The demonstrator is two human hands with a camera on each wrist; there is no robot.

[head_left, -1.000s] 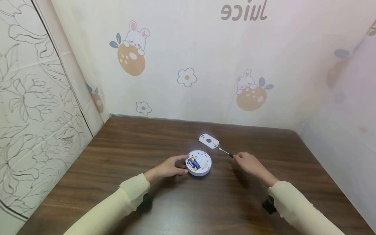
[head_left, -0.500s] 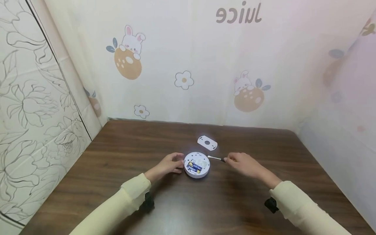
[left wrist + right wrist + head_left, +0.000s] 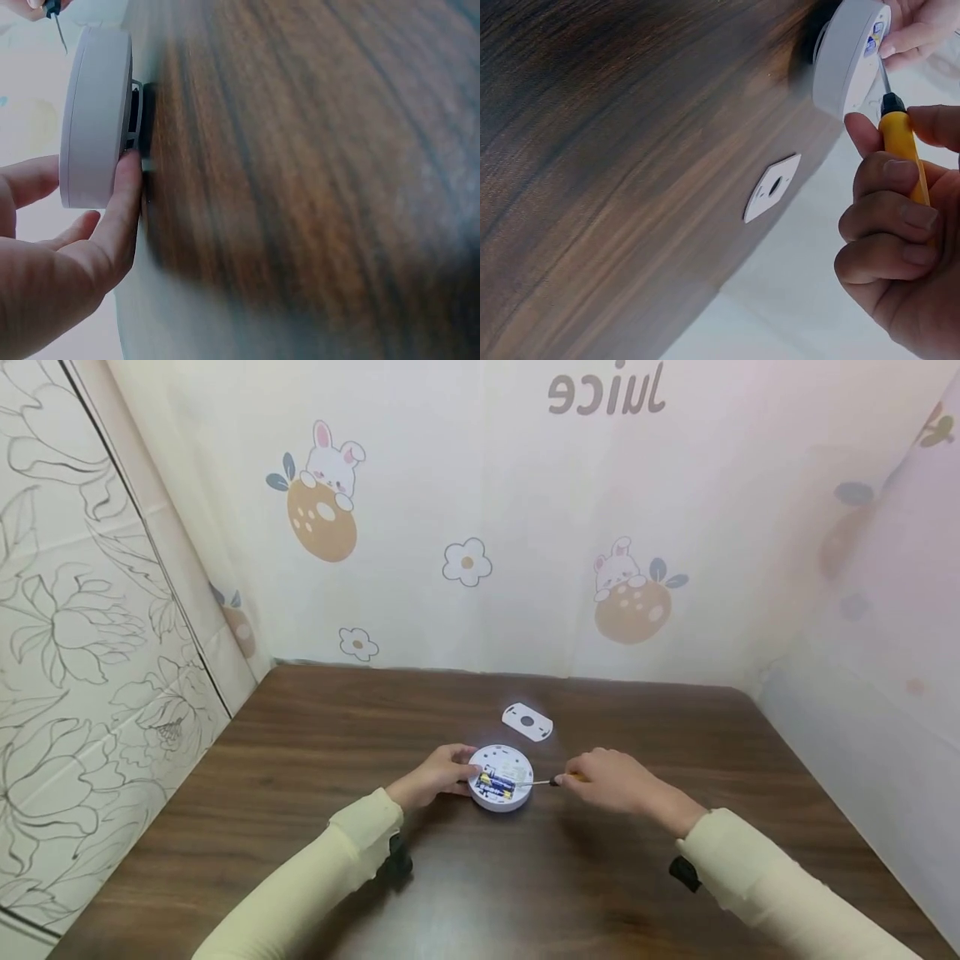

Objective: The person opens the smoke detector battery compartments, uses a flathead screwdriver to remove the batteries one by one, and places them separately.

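A round white smoke detector [image 3: 501, 807] lies back up on the table, with blue-and-yellow batteries [image 3: 495, 786] showing in its recess. My left hand [image 3: 437, 777] grips its left rim. In the left wrist view, fingers [image 3: 126, 180] reach under the raised edge of the detector [image 3: 96, 120], and a digit presses the other face. My right hand [image 3: 617, 781] holds a screwdriver [image 3: 900, 135] by its yellow handle, fingers curled round it. The screwdriver's thin metal shaft points left over the detector's face, its tip beside the batteries; exact contact cannot be told.
A flat white mounting plate [image 3: 517, 718] with a round hole lies just behind the detector. The dark wooden table [image 3: 360, 718] ends at a patterned cloth backdrop [image 3: 420, 510]. Hanging cloth also borders the left and right sides.
The right hand has brought the screwdriver left, from near the mounting plate to over the detector's face. My left hand loosened at the rim, then moved right to grip it again.
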